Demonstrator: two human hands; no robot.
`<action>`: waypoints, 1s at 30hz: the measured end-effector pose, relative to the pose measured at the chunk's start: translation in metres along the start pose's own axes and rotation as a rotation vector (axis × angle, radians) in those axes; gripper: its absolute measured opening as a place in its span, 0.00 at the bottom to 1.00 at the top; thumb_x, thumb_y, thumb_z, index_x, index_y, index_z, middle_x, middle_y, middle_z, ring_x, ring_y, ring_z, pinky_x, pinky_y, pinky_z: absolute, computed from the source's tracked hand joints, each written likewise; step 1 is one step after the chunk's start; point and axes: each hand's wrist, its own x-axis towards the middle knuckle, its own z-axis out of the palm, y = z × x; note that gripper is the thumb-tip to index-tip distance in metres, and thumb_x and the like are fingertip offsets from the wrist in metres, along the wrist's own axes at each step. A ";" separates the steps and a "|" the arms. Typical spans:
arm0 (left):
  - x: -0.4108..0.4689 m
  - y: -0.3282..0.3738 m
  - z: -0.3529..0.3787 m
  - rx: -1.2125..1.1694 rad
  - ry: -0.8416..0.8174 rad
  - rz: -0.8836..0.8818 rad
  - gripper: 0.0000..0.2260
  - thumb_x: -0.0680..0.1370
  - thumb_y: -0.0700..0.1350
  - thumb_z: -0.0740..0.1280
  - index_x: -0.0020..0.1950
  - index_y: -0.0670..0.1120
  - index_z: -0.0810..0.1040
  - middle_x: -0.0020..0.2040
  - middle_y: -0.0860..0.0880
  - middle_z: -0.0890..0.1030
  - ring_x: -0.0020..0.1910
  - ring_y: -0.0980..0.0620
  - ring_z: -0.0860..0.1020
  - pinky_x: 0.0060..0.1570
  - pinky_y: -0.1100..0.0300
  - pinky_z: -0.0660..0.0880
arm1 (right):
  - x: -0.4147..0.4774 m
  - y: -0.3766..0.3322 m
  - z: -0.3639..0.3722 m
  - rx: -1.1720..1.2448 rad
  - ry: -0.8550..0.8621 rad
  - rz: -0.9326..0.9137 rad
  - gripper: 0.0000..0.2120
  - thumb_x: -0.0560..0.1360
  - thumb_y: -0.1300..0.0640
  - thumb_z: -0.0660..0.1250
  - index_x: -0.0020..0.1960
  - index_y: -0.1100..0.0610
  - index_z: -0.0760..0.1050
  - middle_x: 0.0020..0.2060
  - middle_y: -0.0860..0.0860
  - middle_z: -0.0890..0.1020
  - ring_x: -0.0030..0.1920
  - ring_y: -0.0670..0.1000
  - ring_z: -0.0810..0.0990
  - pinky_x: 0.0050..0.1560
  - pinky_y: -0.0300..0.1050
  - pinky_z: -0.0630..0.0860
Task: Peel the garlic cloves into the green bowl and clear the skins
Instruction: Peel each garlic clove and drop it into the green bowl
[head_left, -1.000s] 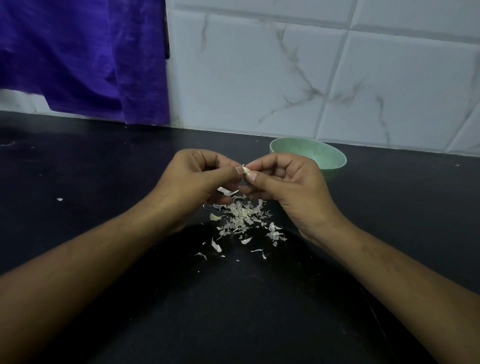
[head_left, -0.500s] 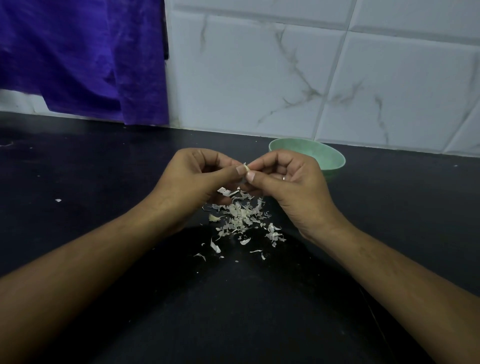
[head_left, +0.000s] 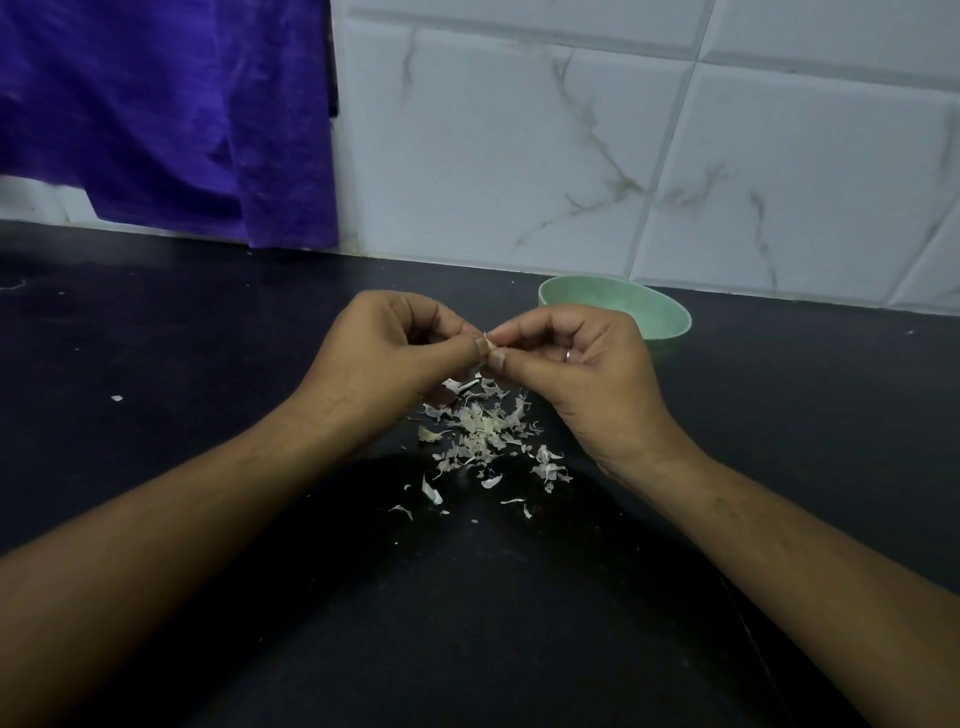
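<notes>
Pinching one small garlic clove (head_left: 488, 344) between the curled fingertips of the left hand (head_left: 387, 358) and the right hand (head_left: 582, 374), held together above the counter (head_left: 156, 338), with a heap of skins (head_left: 483, 431) straight below at six o'clock and the green bowl (head_left: 670, 317) just behind the right hand at one o'clock, partly hidden by it. Working over a black counter flecked with stray bits, against a white marbled tile wall (head_left: 519, 156) at twelve and a purple cloth (head_left: 156, 114) hanging at ten o'clock.

Left hand (head_left: 389, 358) and right hand (head_left: 587, 374) thumb-tip to thumb-tip (both curled in a pinch), forearms angled inward.
</notes>
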 end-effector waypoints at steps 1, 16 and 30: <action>0.000 0.000 0.000 0.009 0.006 0.001 0.05 0.76 0.40 0.76 0.40 0.46 0.87 0.38 0.44 0.86 0.36 0.52 0.82 0.40 0.53 0.84 | 0.000 0.000 0.000 -0.010 0.004 0.000 0.06 0.73 0.72 0.75 0.49 0.67 0.83 0.40 0.61 0.87 0.41 0.55 0.87 0.48 0.49 0.84; -0.001 0.001 -0.003 0.145 -0.010 0.059 0.07 0.71 0.53 0.75 0.42 0.52 0.88 0.37 0.46 0.86 0.37 0.43 0.86 0.45 0.36 0.84 | 0.000 0.001 -0.003 -0.056 -0.019 0.001 0.05 0.73 0.70 0.76 0.49 0.65 0.85 0.41 0.59 0.87 0.45 0.63 0.87 0.53 0.58 0.84; 0.000 -0.003 0.004 0.058 0.053 -0.014 0.03 0.70 0.51 0.74 0.39 0.53 0.87 0.36 0.45 0.86 0.35 0.49 0.82 0.48 0.35 0.83 | 0.000 0.002 0.002 -0.019 -0.031 0.020 0.05 0.76 0.72 0.72 0.52 0.67 0.82 0.40 0.62 0.87 0.40 0.54 0.87 0.44 0.43 0.84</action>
